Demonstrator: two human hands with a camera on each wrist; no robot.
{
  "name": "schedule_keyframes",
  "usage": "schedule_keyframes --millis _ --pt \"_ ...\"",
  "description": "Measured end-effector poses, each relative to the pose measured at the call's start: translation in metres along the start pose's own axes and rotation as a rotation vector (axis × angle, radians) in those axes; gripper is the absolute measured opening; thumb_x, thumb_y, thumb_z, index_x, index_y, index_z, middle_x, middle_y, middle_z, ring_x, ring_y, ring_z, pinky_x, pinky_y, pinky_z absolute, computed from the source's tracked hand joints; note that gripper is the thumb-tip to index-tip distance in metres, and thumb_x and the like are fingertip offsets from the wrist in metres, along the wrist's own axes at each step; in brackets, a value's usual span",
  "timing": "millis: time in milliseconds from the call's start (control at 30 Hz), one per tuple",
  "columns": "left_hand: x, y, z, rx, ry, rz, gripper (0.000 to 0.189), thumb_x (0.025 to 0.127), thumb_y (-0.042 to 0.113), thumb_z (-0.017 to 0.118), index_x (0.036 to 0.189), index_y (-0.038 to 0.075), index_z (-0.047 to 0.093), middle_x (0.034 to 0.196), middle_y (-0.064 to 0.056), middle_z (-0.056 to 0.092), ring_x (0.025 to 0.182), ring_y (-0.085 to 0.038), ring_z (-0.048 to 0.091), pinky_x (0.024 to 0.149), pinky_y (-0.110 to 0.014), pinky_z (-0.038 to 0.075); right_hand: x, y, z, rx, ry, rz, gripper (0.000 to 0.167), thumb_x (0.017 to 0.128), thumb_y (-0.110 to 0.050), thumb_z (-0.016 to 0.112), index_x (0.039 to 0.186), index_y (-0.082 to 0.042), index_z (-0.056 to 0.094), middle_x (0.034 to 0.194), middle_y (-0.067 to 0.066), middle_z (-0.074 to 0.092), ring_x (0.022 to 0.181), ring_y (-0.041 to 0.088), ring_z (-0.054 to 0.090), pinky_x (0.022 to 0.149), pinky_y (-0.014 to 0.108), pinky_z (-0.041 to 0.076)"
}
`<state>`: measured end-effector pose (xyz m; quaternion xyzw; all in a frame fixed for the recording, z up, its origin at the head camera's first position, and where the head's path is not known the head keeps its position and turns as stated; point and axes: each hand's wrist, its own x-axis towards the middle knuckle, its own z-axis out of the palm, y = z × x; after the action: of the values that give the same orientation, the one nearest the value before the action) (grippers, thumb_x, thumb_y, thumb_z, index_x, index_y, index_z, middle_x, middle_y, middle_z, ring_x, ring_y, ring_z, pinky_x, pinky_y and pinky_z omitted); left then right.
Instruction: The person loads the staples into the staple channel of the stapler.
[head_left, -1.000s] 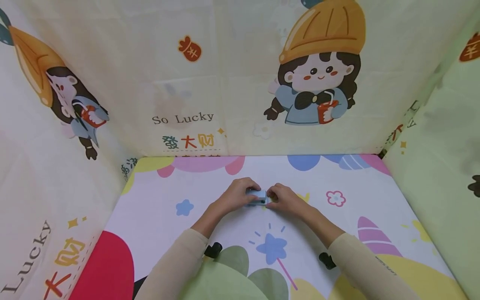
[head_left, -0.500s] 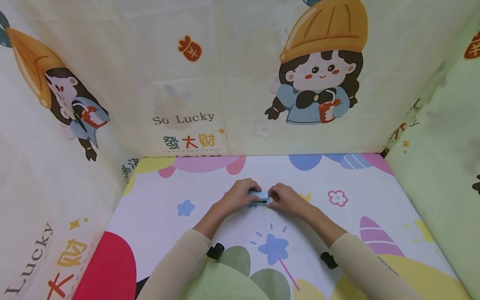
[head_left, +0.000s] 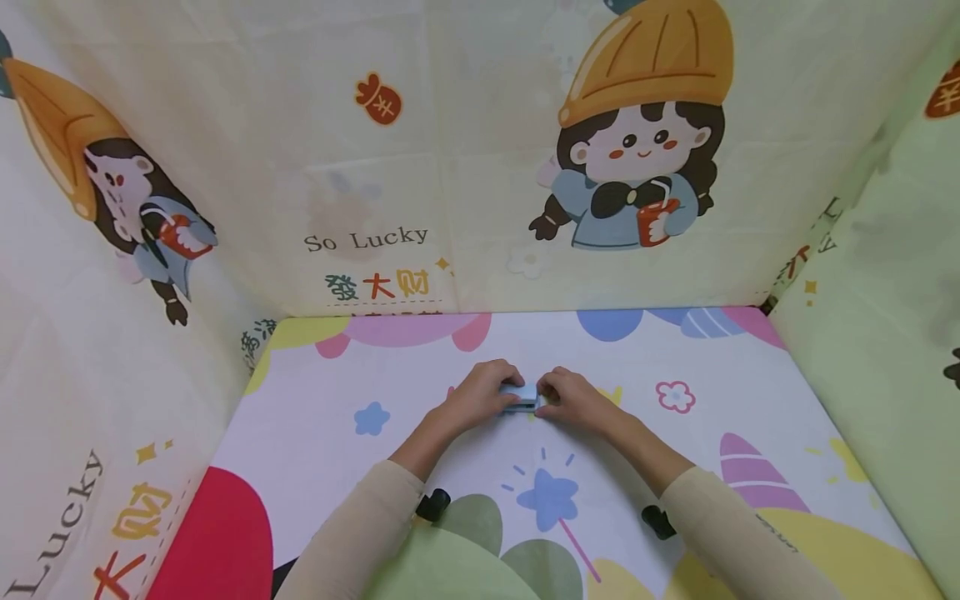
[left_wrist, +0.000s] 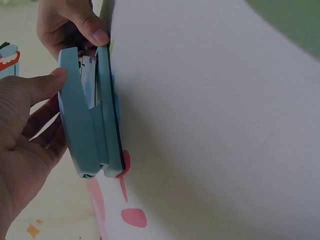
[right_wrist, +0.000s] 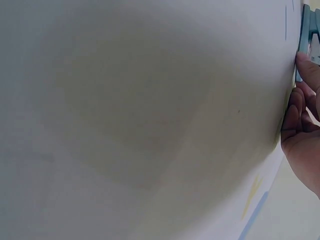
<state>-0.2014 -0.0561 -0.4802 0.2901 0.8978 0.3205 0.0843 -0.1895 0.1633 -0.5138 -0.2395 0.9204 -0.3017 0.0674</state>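
A light blue stapler [head_left: 522,395] stands on the table in the middle of the head view, small there but large in the left wrist view. My left hand [head_left: 483,390] grips its body from the left, the thumb on the top arm [left_wrist: 75,115] and the fingers behind. My right hand [head_left: 573,396] is at the stapler's front end, the thumb at the tip of the base [left_wrist: 111,120] and the other fingers curled. Between top arm and base, the metal staple rail [left_wrist: 88,80] shows. Only the stapler's edge appears in the right wrist view, beside the right thumb [right_wrist: 306,67].
A white tabletop [head_left: 315,467] with printed coloured shapes lies under both hands. Patterned cloth walls [head_left: 480,192] enclose it at the back and on both sides. Black wrist cameras [head_left: 433,505] sit below each forearm.
Both hands stay at the stapler, in nearly the same pose. The whole head view has shifted very slightly.
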Motion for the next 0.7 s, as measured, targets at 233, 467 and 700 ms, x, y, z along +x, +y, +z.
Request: schedule_keyframes --millis 233,467,700 --pt "-0.0004 0.0021 -0.0010 -0.018 0.000 -0.016 0.019 0.090 0.008 0.080 0.108 0.004 0.076 0.105 -0.006 0.073 0.097 -0.017 0.066 0.090 -0.032 0.056 0.0002 -0.0002 -0.0019 0.005 -0.011 0.012 0.033 0.085 -0.020 0.086 0.107 -0.001 0.069 0.097 0.005 0.062 0.087 0.015 0.057 0.082 0.033 0.053" --pt "-0.0030 0.0001 -0.0037 -0.035 0.010 -0.018 0.022 0.091 0.011 0.079 0.112 0.006 0.076 0.108 -0.005 0.074 0.100 -0.016 0.066 0.092 -0.033 0.056 0.0018 0.0015 0.0004 0.015 -0.023 0.038 0.034 0.085 -0.020 0.086 0.108 -0.002 0.070 0.098 0.004 0.062 0.088 0.014 0.057 0.083 0.033 0.053" --pt "-0.0066 -0.0011 -0.0047 -0.029 0.017 -0.020 0.026 0.091 0.012 0.080 0.115 0.006 0.075 0.112 -0.005 0.073 0.104 -0.016 0.066 0.095 -0.033 0.056 -0.0001 0.0017 -0.0015 0.034 -0.021 0.030 0.034 0.084 -0.022 0.087 0.108 -0.003 0.070 0.098 0.004 0.063 0.089 0.014 0.058 0.084 0.033 0.053"
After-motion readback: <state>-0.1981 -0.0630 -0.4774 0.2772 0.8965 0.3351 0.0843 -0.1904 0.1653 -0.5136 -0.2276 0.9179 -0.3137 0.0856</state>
